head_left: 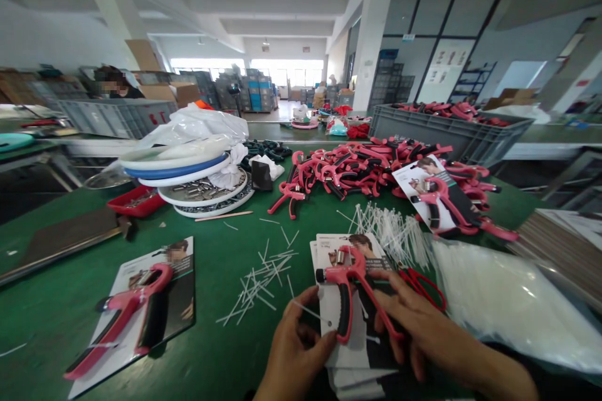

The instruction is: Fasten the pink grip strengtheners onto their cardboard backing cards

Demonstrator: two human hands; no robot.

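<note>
A pink and black hand grip (345, 294) lies on a printed card (332, 313) above a stack of cards at the front. My left hand (298, 338) pinches the card's left edge beside the black handle, where a white zip tie (305, 308) sticks out. My right hand (414, 319) holds the card and the grip's right handle, its fingers partly hidden behind them. Another carded grip (136, 307) lies at the left. Loose zip-tie pieces (261, 282) are scattered between them, and a bundle of white ties (388, 232) lies behind the card.
Pink grips (343, 169) are heaped at the back, before a grey crate (493, 138). Red scissors (426, 288) and a plastic bag (517, 301) lie to the right. Stacked round trays (207, 194), a red tray (136, 200) stand back left. A person (117, 84) is far left.
</note>
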